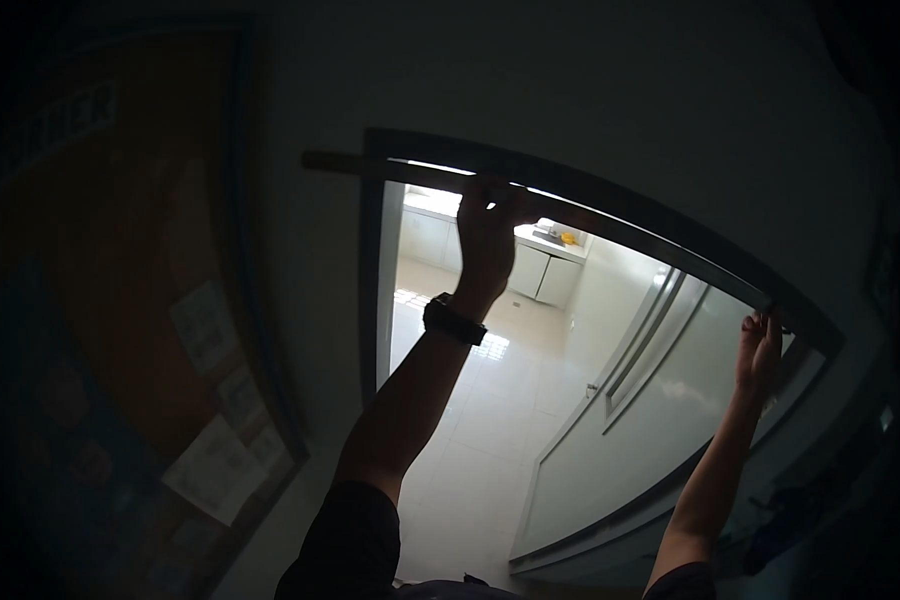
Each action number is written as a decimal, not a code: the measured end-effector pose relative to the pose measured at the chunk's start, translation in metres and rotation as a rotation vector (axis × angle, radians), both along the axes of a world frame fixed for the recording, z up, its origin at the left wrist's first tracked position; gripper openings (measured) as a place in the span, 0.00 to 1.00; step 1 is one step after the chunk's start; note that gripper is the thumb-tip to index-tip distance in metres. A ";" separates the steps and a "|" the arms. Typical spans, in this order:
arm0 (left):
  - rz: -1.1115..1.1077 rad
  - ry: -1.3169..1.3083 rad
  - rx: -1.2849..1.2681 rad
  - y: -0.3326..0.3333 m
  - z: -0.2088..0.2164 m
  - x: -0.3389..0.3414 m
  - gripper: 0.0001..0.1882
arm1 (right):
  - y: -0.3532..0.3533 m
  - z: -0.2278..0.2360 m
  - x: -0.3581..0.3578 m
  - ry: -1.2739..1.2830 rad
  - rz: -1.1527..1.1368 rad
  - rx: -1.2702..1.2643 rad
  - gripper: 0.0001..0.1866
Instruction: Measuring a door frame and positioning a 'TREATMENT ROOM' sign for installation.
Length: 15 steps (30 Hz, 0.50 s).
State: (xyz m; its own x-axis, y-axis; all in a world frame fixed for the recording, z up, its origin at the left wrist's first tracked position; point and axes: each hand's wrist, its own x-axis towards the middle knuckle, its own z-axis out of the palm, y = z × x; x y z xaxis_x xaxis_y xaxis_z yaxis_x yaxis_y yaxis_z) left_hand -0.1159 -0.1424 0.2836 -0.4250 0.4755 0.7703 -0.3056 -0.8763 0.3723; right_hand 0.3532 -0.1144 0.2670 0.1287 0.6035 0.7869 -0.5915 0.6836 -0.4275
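Observation:
A long, narrow dark strip (335, 162), which looks like wood, stretches across the top of the doorway. Its left end sticks out past the door frame (372, 270). My left hand (488, 225) is raised and closed around the strip left of its middle; a dark watch (454, 320) is on that wrist. My right hand (759, 350) is lifted to the strip's right end, near the frame's upper right corner, with its fingers curled against it. Shadow hides the exact grip of both hands' fingers.
A pale door (610, 440) stands swung inward on the right. Beyond lies a bright room with a tiled floor (460, 450), white cabinets (550, 275) and a yellow object (569, 238) on the counter. A notice board (120, 260) with pinned papers hangs on the left wall.

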 end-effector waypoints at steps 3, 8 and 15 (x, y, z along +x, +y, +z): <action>-0.061 0.001 0.050 -0.001 -0.002 0.001 0.12 | 0.005 0.000 0.006 -0.010 -0.007 -0.017 0.07; -0.106 0.015 0.050 0.005 -0.003 0.010 0.11 | 0.005 0.001 0.013 -0.024 -0.052 -0.013 0.07; -0.073 -0.040 0.036 0.002 -0.002 0.001 0.13 | -0.010 0.007 -0.001 -0.036 -0.060 -0.048 0.07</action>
State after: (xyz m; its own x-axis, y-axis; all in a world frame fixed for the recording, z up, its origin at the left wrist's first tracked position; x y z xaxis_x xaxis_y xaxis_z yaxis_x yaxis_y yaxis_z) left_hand -0.1148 -0.1400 0.2815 -0.4209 0.4783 0.7708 -0.3833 -0.8639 0.3268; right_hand 0.3526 -0.1247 0.2742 0.1382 0.6327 0.7619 -0.5336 0.6957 -0.4809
